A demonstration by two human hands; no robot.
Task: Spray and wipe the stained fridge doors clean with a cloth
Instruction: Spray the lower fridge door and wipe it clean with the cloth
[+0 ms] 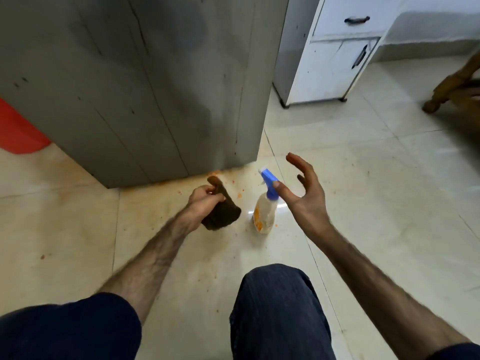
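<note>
The grey fridge (145,81) stands ahead, its doors marked with small dark and reddish specks. My left hand (204,201) grips a dark brown cloth (223,213) just in front of the fridge's bottom edge. A spray bottle (265,211) with a blue trigger head and orange-stained body stands upright on the floor to the right of the cloth. My right hand (304,193) hovers open beside the bottle's head, fingers spread, with the thumb close to the blue trigger; it holds nothing.
Orange stains and crumbs lie on the tiled floor (363,178) by the fridge base. A white cabinet (335,55) stands at the back right, a red bin (18,128) at the left, wooden furniture (457,84) at the far right. My knee (278,307) is below.
</note>
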